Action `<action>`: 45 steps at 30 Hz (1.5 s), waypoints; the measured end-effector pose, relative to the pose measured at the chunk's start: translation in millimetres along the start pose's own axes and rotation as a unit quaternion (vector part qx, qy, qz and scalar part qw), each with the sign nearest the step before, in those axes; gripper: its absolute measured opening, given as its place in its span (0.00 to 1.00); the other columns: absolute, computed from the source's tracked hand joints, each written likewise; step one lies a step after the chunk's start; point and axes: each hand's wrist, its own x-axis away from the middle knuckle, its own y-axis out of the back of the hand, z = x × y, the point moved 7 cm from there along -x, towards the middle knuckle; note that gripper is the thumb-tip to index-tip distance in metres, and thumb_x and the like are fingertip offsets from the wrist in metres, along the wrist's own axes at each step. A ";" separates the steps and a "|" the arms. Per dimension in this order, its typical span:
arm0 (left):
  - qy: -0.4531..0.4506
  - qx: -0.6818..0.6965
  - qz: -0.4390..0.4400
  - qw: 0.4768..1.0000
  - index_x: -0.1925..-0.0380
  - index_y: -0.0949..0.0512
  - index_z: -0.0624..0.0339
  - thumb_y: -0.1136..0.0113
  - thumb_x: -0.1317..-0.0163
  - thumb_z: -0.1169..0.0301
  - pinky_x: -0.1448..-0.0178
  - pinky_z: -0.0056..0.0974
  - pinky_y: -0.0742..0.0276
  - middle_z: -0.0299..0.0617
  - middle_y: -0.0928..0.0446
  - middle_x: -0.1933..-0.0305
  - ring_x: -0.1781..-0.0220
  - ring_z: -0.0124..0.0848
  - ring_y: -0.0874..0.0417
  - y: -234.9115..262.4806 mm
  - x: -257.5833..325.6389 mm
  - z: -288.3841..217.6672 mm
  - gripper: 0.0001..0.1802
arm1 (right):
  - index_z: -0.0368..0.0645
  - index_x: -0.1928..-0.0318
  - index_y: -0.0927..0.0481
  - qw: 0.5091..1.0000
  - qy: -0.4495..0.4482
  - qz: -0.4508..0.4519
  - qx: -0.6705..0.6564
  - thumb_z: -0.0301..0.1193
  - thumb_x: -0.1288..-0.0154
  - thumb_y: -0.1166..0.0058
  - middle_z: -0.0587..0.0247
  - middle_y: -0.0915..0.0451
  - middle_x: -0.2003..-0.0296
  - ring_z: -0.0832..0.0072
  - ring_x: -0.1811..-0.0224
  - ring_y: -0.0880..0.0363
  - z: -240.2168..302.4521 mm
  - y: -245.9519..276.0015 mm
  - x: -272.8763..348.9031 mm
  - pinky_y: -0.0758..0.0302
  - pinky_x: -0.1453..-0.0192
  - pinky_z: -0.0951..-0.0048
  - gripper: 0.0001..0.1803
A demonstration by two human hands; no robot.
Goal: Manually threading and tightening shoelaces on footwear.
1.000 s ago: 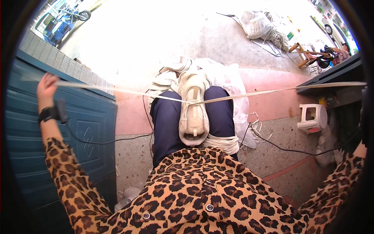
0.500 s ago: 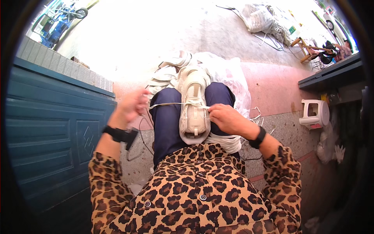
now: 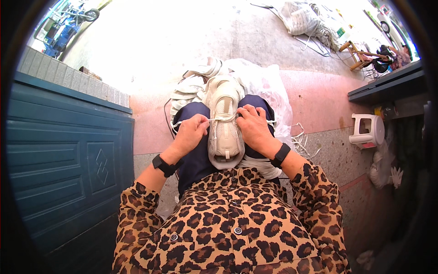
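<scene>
Between my knees rests a cream-white sneaker [image 3: 226,139], heel toward me, with a mesh upper. A white shoelace [image 3: 222,119] crosses its top and runs out to both sides. To the left of the shoe, my left hand [image 3: 192,132] is closed, pinching one part of the lace. My right hand [image 3: 254,126] bends over the shoe's right edge, its fingers on the lace by the eyelets; a loose lace end shows beyond it. On my right thigh lies a bundle of white laces [image 3: 261,167], partly under my right forearm.
Several shoe pieces [image 3: 187,93] lie beyond my left knee, beside a clear plastic bag [image 3: 273,86]. A white plastic stool [image 3: 367,131] stands at the right. Blue panelled doors [image 3: 68,160] flank my left. Farther off are a wooden stool [image 3: 356,55] and bagged cords [image 3: 303,20].
My left hand has come in from the left and now pinches the lace close to the shoe. My right hand has moved up and forward along the shoe's right edge.
</scene>
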 end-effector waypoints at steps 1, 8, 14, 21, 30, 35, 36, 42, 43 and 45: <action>0.001 -0.001 -0.001 1.000 0.70 0.23 0.65 0.46 0.40 0.70 0.69 0.30 0.29 0.38 0.24 0.76 0.74 0.25 0.26 -1.1 0.6 1.2 0.08 | 0.39 0.71 0.22 1.000 0.001 0.000 -0.002 0.25 0.51 0.52 0.59 0.27 0.53 0.66 0.45 0.36 1.8 0.2 -0.6 0.45 0.42 0.58 0.07; -0.240 -0.278 -0.124 0.922 0.76 0.22 0.58 0.43 0.51 0.73 0.58 0.40 0.33 0.40 0.24 0.74 0.62 0.40 0.28 -3.6 8.6 -38.9 0.03 | 0.45 0.71 0.24 0.991 0.051 0.015 0.123 0.27 0.50 0.51 0.64 0.28 0.64 0.69 0.55 0.33 16.8 8.6 -4.8 0.43 0.48 0.63 0.04; -0.295 -0.494 -0.078 0.814 0.79 0.23 0.55 0.45 0.57 0.74 0.55 0.42 0.38 0.38 0.26 0.75 0.61 0.37 0.29 -16.0 5.9 -66.4 0.04 | 0.48 0.76 0.25 0.997 -0.014 -0.040 0.069 0.29 0.50 0.48 0.67 0.31 0.73 0.71 0.65 0.34 5.7 13.7 -4.1 0.41 0.57 0.68 0.01; -0.283 -0.528 -0.039 0.799 0.81 0.25 0.57 0.46 0.56 0.75 0.57 0.43 0.39 0.39 0.29 0.76 0.62 0.37 0.30 -22.1 1.3 -66.6 0.01 | 0.47 0.81 0.25 0.998 -0.029 -0.035 0.036 0.30 0.50 0.47 0.67 0.30 0.76 0.70 0.66 0.33 0.8 9.3 -2.5 0.41 0.58 0.68 0.06; -0.304 -0.465 -0.050 0.830 0.80 0.24 0.56 0.42 0.55 0.71 0.60 0.39 0.37 0.38 0.27 0.75 0.62 0.36 0.29 -27.5 -2.1 -56.8 0.02 | 0.46 0.78 0.23 0.999 -0.021 0.019 0.020 0.27 0.53 0.50 0.65 0.27 0.75 0.70 0.66 0.30 -0.3 1.0 -2.3 0.40 0.60 0.66 0.03; -0.235 -0.397 -0.114 0.879 0.75 0.22 0.58 0.38 0.52 0.63 0.60 0.40 0.36 0.37 0.25 0.73 0.62 0.36 0.29 -17.9 14.8 -51.7 0.10 | 0.46 0.76 0.21 0.998 -0.057 0.028 0.003 0.31 0.48 0.49 0.63 0.26 0.73 0.69 0.65 0.29 7.6 6.1 2.0 0.40 0.59 0.65 0.05; -0.237 -0.411 -0.131 0.870 0.74 0.22 0.58 0.38 0.53 0.63 0.60 0.40 0.36 0.38 0.25 0.73 0.63 0.36 0.29 -21.6 21.1 -56.4 0.11 | 0.45 0.75 0.21 0.998 -0.061 0.030 0.011 0.33 0.46 0.49 0.60 0.26 0.72 0.66 0.65 0.29 8.6 6.6 2.8 0.38 0.60 0.65 0.07; -0.188 -0.325 -0.069 0.924 0.66 0.21 0.62 0.42 0.50 0.72 0.55 0.39 0.31 0.42 0.23 0.69 0.62 0.40 0.29 -21.4 11.2 -32.5 0.10 | 0.42 0.71 0.21 0.988 -0.077 0.128 -0.047 0.35 0.43 0.49 0.55 0.26 0.69 0.60 0.63 0.28 -8.7 -5.1 -1.0 0.35 0.61 0.61 0.10; -0.189 -0.325 -0.069 0.924 0.66 0.21 0.62 0.42 0.50 0.72 0.55 0.39 0.31 0.42 0.23 0.69 0.62 0.40 0.29 -18.3 11.2 -32.0 0.10 | 0.41 0.70 0.21 0.986 -0.074 0.136 -0.053 0.34 0.44 0.49 0.56 0.26 0.70 0.60 0.63 0.28 -11.2 -9.5 -0.6 0.34 0.61 0.60 0.09; -0.184 -0.240 -0.049 0.952 0.65 0.21 0.61 0.43 0.50 0.73 0.55 0.40 0.31 0.43 0.22 0.68 0.62 0.40 0.29 -14.8 9.6 -31.1 0.11 | 0.41 0.71 0.21 0.989 -0.073 0.112 -0.068 0.33 0.44 0.50 0.56 0.25 0.70 0.61 0.64 0.27 -14.9 -15.1 1.8 0.34 0.61 0.60 0.09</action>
